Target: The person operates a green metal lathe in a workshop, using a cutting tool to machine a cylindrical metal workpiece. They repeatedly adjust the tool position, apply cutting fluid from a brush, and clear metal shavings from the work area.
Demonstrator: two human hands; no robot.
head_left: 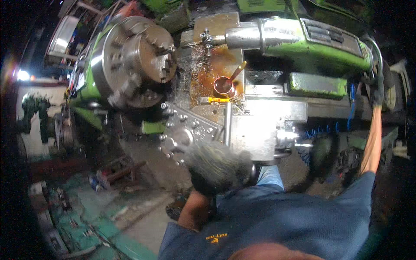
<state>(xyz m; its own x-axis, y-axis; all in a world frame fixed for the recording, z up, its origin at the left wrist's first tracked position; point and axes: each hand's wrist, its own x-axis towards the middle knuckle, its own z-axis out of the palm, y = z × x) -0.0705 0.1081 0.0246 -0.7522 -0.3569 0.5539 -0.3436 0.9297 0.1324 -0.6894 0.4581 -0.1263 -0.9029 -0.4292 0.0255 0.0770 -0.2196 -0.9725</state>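
Observation:
My left hand (221, 167), in a dark glove, is over the near end of the lathe's tool post (182, 134), a square metal block with several bolts. Motion blur smears its fingers, so whether it grips anything does not show. My right arm stretches far to the right. The gloved right hand (378, 92) is closed on the handwheel (375, 52) at the end of the green tailstock (281, 37); its fingers are dark and partly hidden. Facing the tailstock's steel quill (242, 38) on the left is the large lathe chuck (151, 54), blurred at its edges.
On the oily carriage plate stand a red cup (223, 86) with a brush handle (238, 70) and a yellow-handled tool (219, 100). A metal bar (228, 123) points toward me. Coiled blue hose (323, 129) hangs at the right. A green mat (99, 225) covers floor at lower left.

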